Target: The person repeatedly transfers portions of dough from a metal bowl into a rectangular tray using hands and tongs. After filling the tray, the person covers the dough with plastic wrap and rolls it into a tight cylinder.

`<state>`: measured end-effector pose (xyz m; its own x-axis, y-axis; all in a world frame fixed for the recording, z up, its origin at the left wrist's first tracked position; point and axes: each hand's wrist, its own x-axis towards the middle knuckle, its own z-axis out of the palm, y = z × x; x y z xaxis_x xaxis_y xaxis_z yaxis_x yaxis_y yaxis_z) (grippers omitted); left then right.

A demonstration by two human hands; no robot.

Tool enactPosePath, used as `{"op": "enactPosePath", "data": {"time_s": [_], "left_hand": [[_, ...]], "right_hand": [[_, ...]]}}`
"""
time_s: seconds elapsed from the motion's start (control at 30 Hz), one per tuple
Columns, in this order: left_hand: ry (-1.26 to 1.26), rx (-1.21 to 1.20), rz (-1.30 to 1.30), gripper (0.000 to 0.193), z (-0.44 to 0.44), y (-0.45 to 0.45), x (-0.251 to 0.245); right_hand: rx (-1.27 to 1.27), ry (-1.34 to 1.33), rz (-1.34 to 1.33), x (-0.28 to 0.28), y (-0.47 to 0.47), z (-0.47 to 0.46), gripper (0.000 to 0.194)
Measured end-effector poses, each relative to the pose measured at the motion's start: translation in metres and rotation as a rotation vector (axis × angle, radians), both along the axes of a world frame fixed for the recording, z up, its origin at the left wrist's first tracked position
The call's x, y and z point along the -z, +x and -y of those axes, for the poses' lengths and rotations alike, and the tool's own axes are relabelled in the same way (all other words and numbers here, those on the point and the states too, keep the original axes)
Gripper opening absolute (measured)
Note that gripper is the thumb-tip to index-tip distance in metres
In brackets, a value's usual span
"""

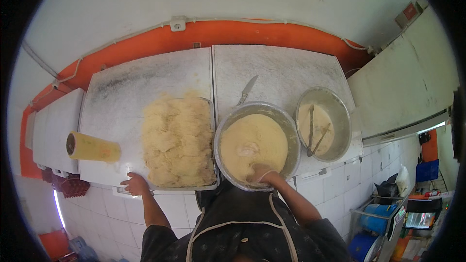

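My right hand [260,174], apparently in a thin clear glove, reaches into a large metal bowl [293,145]. Its fingers are blurred and partly buried in pale yellow crumbs [255,131], so their grip is hidden. A small pale lump [248,149] shows on the crumbs just beyond it. On the front edge of a white lid-like worktop [120,109] rests my left hand [135,185], fingers apart and holding nothing. Between the hands, a rectangular tray [210,107] is heaped with clumpy yellow crumb-coated food [178,142].
A roll of plastic film [94,148] lies left of the tray. Behind the bowl is a knife [249,88]. A second metal bowl [344,131] at right holds pale batter [320,120] and metal tongs [311,131]. A tall white cabinet [404,80] borders the right side.
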<state>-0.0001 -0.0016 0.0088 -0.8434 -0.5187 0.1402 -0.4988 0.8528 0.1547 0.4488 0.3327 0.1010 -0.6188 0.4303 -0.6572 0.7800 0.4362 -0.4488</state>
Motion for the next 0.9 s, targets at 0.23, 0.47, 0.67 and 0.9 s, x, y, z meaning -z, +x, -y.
{"op": "enactPosePath", "data": {"time_s": [0.23,0.47,0.67,0.9], "left_hand": [[0.004,-0.021,0.005,0.081,0.004,0.005,0.001],[-0.024,-0.003,-0.013,0.080,0.002,0.004,0.001],[-0.036,-0.015,-0.012,0.079,0.004,0.004,0.003],[-0.007,-0.014,0.010,0.078,-0.012,0.006,-0.004]], "right_hand": [[0.042,-0.077,-0.186,-0.049,-0.047,-0.068,0.066],[0.035,0.387,-0.012,-0.064,-0.131,-0.082,0.063],[-0.019,0.429,-0.138,0.004,-0.115,-0.060,0.061],[-0.057,-0.245,-0.100,0.046,-0.019,-0.085,0.076]]}}
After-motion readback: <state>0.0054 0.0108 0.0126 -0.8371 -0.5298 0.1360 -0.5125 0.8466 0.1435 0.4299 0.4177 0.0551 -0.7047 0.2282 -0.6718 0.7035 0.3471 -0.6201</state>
